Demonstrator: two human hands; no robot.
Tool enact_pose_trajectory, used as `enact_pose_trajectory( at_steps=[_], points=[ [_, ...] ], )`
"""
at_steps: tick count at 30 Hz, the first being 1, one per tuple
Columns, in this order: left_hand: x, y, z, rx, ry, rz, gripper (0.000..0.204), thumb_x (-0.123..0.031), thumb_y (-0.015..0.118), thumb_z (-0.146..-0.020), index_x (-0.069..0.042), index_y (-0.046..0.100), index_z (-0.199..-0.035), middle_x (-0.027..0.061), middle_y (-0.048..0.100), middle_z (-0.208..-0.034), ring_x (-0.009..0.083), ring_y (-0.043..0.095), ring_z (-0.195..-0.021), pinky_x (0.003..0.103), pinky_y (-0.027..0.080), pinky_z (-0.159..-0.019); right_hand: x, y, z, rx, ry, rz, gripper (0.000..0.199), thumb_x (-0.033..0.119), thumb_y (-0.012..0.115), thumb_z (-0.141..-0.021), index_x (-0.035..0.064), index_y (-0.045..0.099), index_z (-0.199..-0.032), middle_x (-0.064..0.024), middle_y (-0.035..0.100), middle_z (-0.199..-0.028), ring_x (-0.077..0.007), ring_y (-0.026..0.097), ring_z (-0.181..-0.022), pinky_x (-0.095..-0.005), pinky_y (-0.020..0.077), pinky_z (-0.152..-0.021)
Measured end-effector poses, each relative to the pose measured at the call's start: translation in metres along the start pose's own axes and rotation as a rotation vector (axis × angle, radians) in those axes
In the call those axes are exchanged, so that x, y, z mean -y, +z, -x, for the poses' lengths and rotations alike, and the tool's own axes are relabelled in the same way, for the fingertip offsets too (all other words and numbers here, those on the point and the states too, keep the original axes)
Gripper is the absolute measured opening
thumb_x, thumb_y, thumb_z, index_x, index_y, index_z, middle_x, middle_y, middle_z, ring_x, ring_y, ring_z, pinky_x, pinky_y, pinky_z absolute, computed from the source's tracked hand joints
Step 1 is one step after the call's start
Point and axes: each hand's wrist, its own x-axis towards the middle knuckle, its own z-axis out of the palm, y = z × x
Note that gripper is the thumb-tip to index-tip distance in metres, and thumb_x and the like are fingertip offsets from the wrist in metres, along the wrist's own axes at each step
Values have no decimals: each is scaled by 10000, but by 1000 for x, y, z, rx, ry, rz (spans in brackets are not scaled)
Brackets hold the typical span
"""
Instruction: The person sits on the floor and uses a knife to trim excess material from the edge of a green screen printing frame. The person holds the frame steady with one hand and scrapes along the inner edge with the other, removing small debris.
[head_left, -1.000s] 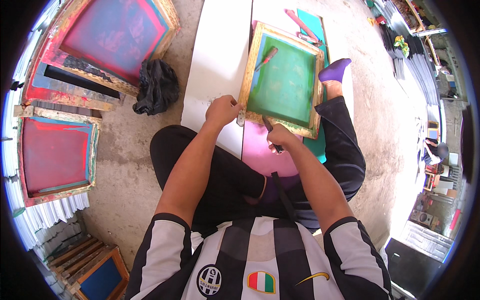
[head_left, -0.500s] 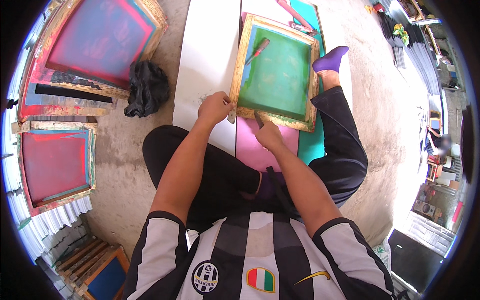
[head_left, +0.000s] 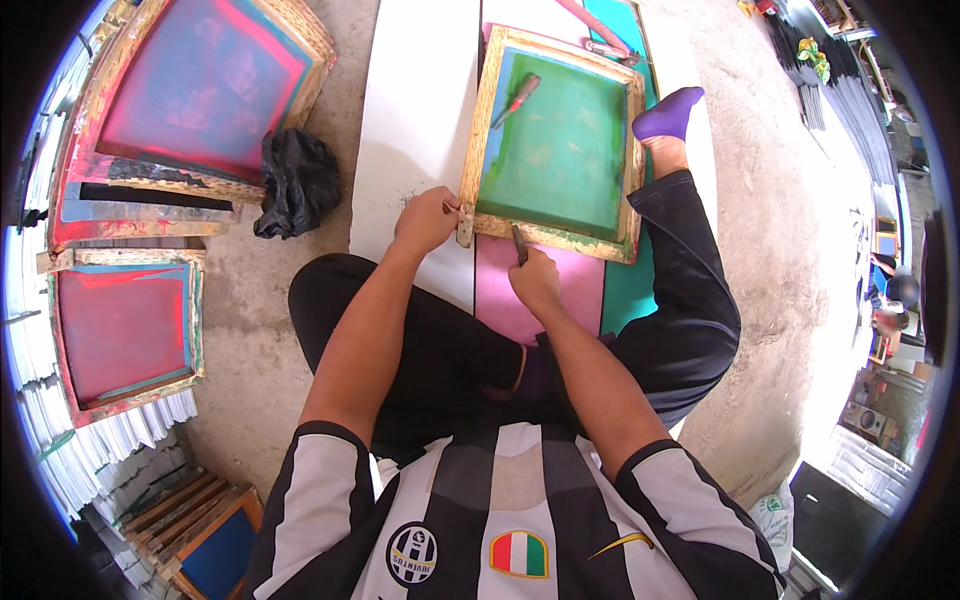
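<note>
A wooden screen-printing frame (head_left: 633,150) with green mesh (head_left: 555,150) lies in front of me. My left hand (head_left: 428,220) is closed in a pinch at its near left corner, beside a small metal plate (head_left: 465,228). What the fingertips hold is too small to make out. Close to the frame's near edge, my right hand (head_left: 537,282) is wrapped round a slim dark tool (head_left: 519,244). The tool points up at the wood; its kind does not show. A screwdriver (head_left: 523,92) with a red and black handle rests on the mesh.
Under the frame lie white (head_left: 415,110), pink (head_left: 540,290) and teal boards. Past its far edge are a long pinkish-red bar (head_left: 595,22) and a metal tool (head_left: 608,48). More screen frames (head_left: 196,310) and a black plastic bag (head_left: 300,185) are at left. My purple-socked foot (head_left: 668,115) borders the right.
My right hand has shifted slightly, and the dark tool now stands more upright against the frame's near edge. The left hand stays at the corner. The whole view has shifted a little.
</note>
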Motion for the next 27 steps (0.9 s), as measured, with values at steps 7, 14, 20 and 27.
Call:
enact_pose_trajectory(
  at_steps=[7, 14, 20, 27],
  points=[
    [1, -3, -2, 30, -22, -23, 229, -227, 788, -868, -87, 744, -1043, 116, 768, -969, 303, 737, -930, 427, 568, -827, -12, -26, -15, 304, -70, -151, 313, 290, 665, -901, -13, 689, -975, -216, 729, -852, -321, 735, -743, -467, 581, -705],
    [-9, -8, 2, 60, -55, -27, 239, -238, 771, -883, -101, 754, -1078, 121, 772, -1036, 302, 738, -974, 441, 571, -857, -25, -30, -41, 367, -111, -178, 280, 249, 686, -932, -28, 644, -922, -90, 632, -727, -205, 641, -596, -387, 519, -507],
    [-15, -11, 3, 69, -50, -72, 231, -240, 763, -885, -110, 759, -1077, 117, 773, -1056, 313, 732, -1020, 452, 568, -883, -8, -42, -38, 394, -39, -41, 297, 227, 692, -927, -50, 611, -1001, -115, 642, -716, -221, 661, -591, -403, 518, -463],
    [-13, -9, 1, 64, -54, -54, 275, -257, 779, -865, -75, 748, -1068, 141, 764, -1035, 316, 733, -994, 437, 561, -870, 32, -67, -18, 450, 183, -30, 314, 173, 669, -897, -87, 616, -1064, -169, 660, -746, -269, 669, -598, -468, 527, -471]
  ],
)
